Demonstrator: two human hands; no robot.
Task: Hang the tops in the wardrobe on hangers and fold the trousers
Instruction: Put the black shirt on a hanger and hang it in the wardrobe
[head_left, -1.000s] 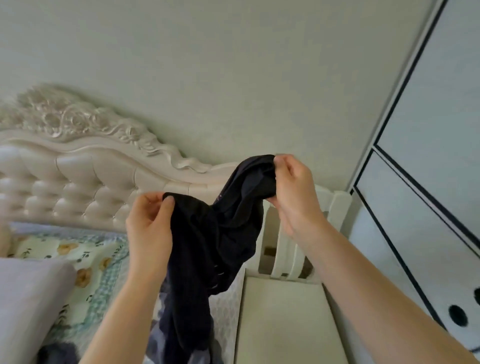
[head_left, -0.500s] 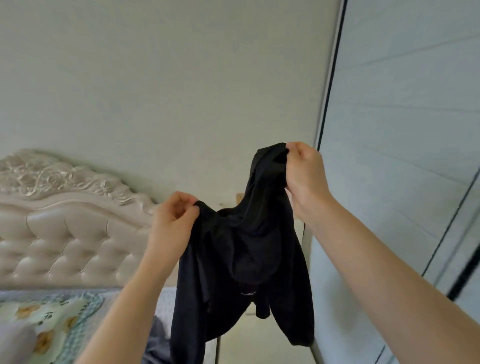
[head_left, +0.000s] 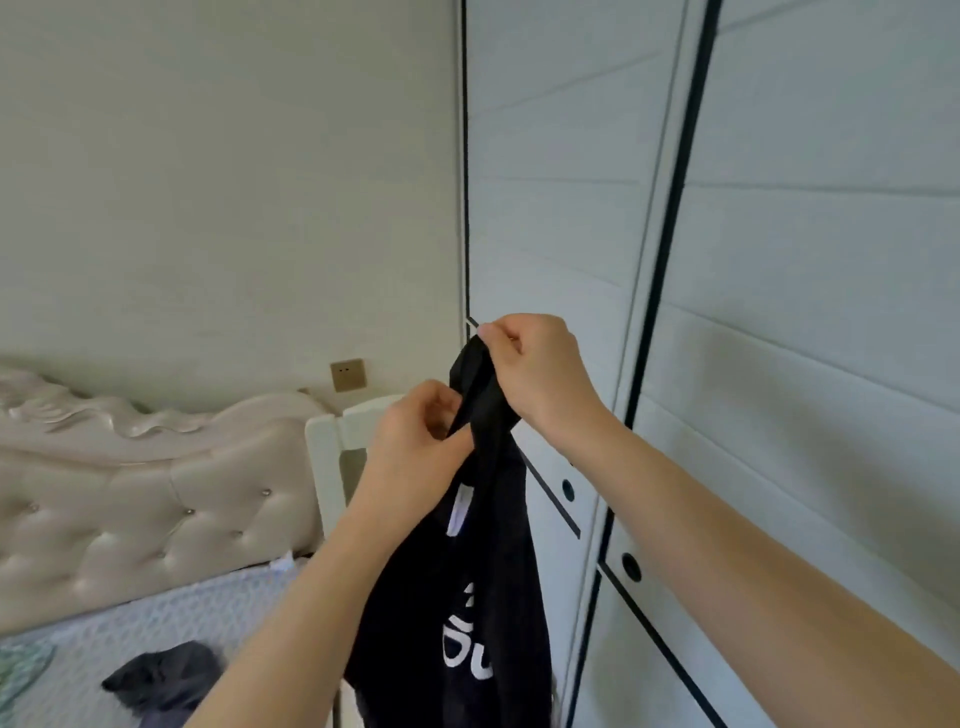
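1. Head view, centre of the frame: the black top (head_left: 483, 597) hangs bunched in mid-air, in front of the wardrobe (head_left: 779, 260).
2. The right grip (head_left: 540, 374) pinches the top's highest fold. The left grip (head_left: 415, 447) sits just below and to the left, fingers curled round the same twisted cloth.
3. The wardrobe fills the right half, doors shut across, so its inside is hidden.
4. Lower left: the bed (head_left: 104, 623) carries a crumpled grey garment (head_left: 166, 670), cut off by the bottom edge.
5. The top's hem runs off the bottom edge too. Its white lettering is folded over and unreadable.
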